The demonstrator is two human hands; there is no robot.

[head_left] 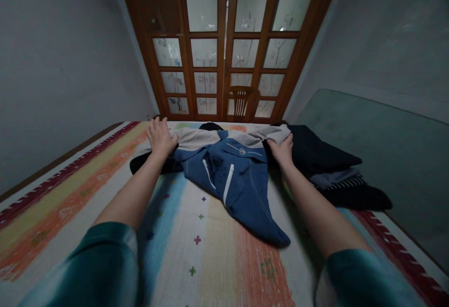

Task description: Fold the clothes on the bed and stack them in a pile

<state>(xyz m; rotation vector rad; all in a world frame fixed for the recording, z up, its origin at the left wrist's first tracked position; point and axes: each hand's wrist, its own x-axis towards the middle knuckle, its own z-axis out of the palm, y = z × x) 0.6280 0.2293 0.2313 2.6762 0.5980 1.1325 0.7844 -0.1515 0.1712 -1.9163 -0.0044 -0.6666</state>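
A blue and grey jacket (242,171) with white zippers and a small round emblem lies on a striped cloth. Its grey upper part stretches sideways between my two hands, and the blue lower part trails toward me in a point. My left hand (160,137) rests at the grey part's left end, with its fingers spread. At the other end, my right hand (282,150) pinches the grey fabric between thumb and fingers. Black fabric (140,162) shows below my left wrist.
A stack of folded dark clothes (326,157) sits to the right, just past my right forearm. The striped cloth (206,260) covers the table. Beyond its far edge stand a wooden chair (242,98) and glass-paned wooden doors (224,49). A pale green panel (379,129) leans along the right wall.
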